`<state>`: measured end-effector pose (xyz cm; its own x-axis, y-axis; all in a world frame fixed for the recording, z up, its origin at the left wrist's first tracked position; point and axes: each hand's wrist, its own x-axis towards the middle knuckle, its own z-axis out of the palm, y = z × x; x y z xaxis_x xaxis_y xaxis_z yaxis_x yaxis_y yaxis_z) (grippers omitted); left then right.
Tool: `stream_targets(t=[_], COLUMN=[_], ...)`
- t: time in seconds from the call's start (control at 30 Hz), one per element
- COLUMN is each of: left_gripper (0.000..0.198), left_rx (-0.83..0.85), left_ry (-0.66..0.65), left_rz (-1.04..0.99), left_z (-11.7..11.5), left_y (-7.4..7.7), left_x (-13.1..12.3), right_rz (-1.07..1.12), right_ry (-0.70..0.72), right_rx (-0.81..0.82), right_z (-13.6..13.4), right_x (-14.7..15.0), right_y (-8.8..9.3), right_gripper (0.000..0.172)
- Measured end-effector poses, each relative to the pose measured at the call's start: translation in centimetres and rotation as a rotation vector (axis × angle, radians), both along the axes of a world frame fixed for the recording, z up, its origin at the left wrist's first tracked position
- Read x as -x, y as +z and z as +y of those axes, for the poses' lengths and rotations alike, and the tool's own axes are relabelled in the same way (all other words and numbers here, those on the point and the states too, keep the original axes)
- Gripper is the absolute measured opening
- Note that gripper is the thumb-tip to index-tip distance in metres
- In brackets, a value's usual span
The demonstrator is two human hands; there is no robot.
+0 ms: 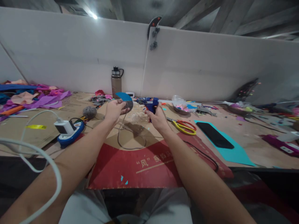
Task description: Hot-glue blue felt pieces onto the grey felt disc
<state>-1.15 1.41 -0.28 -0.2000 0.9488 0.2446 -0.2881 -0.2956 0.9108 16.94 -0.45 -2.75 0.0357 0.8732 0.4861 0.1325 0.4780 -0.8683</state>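
My left hand pinches a flat rounded piece, part blue and part dark grey, above the table. Grey yarn hangs from it and loops over the cardboard below. In my right hand is a blue hot glue gun, its nozzle pointing left toward the piece. A long white glue stick sticks out of the back of the gun. Whether the nozzle touches the piece, I cannot tell. A ball of grey yarn rests left of my left hand. Scissors with red and yellow handles lie right of my right hand.
A red cardboard sheet covers the table's front edge. Around it are a blue power strip with a white charger, a black phone on turquoise sheet, a bottle, a bowl and colourful scraps. White cables cross at left.
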Motion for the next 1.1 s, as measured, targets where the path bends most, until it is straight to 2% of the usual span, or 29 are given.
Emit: stream_targets(t=[0.23,0.33,0.4,0.47,0.53,0.57,0.6,0.63,0.73,0.8,0.87,0.93,1.0,1.1], left_gripper=[0.011,0.013,0.013,0.012,0.011,0.011,0.011,0.011,0.01,0.01,0.008,0.007,0.006,0.01], left_rx=[0.043,0.045,0.019,-0.007,-0.025,-0.037,-0.055,-0.078,-0.177,-0.255,-0.294,-0.289,-0.245,-0.155], left_ry=[-0.029,-0.02,-0.014,0.01,0.041,0.057,0.07,0.089,0.206,0.317,0.356,0.341,0.255,0.074], left_rz=[-0.06,-0.069,-0.054,-0.004,0.075,0.119,0.169,0.231,0.507,0.702,0.777,0.744,0.605,0.34], left_z=[-0.3,-0.2,-0.1,0.2,0.3,0.4,0.3,0.2,-0.7,-1.4,-1.7,-1.7,-1.5,-1.2], left_y=[0.1,0.1,0.0,-0.3,-0.5,-0.6,-0.7,-0.6,-0.2,0.2,0.4,0.4,0.2,-0.1], left_x=[0.0,-0.1,-0.1,-0.1,-0.1,-0.1,-0.1,-0.1,0.1,0.2,0.2,0.1,-0.1,-0.4], right_rz=[-0.005,-0.189,-0.471,-0.689,-0.726,-0.686,-0.6,-0.469,-0.041,0.179,0.34,0.422,0.423,0.309], right_ry=[-0.026,-0.115,-0.295,-0.515,-0.621,-0.599,-0.505,-0.352,0.012,0.139,0.246,0.35,0.388,0.245], right_rx=[0.349,0.453,0.434,0.324,0.182,0.135,0.092,0.076,0.232,0.342,0.401,0.411,0.384,0.283], right_z=[1.9,2.4,2.2,1.6,0.8,0.4,0.1,-0.2,-0.5,-0.5,-0.4,-0.4,-0.3,0.0], right_x=[0.0,-1.0,-2.0,-2.7,-2.6,-2.0,-1.2,-0.1,4.0,6.2,7.3,7.3,6.6,5.2], right_y=[-0.7,-1.0,-0.9,-0.4,0.2,0.5,0.7,0.8,1.1,1.3,1.6,1.8,1.8,1.6], right_gripper=[0.014,0.01,0.017,0.023,0.022,0.02,0.017,0.017,0.032,0.039,0.038,0.032,0.024,0.015])
